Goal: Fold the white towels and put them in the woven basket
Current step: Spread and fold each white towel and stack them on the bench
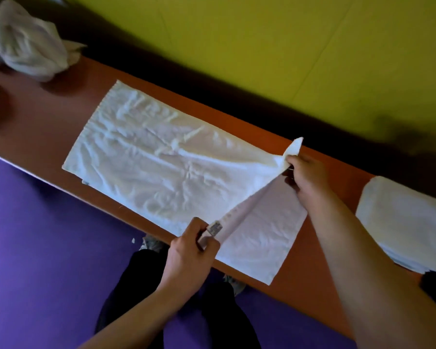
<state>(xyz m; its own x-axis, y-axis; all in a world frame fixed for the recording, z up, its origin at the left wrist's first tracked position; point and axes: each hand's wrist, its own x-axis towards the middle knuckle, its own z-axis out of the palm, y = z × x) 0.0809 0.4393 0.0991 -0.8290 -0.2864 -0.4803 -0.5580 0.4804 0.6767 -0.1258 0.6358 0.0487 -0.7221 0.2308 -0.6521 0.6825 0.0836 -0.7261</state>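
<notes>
A white towel lies spread along the brown bench, wrinkled, with its right end lifted off the surface. My left hand pinches the near corner of that lifted edge, beside a small label. My right hand pinches the far corner, whose tip sticks up. The edge is stretched taut between both hands. Under it lies another flat white cloth. No woven basket is in view.
A stack of folded white towels sits on the bench at the right. A heap of crumpled white towels lies at the far left end. A yellow wall runs behind the bench, a purple floor lies in front.
</notes>
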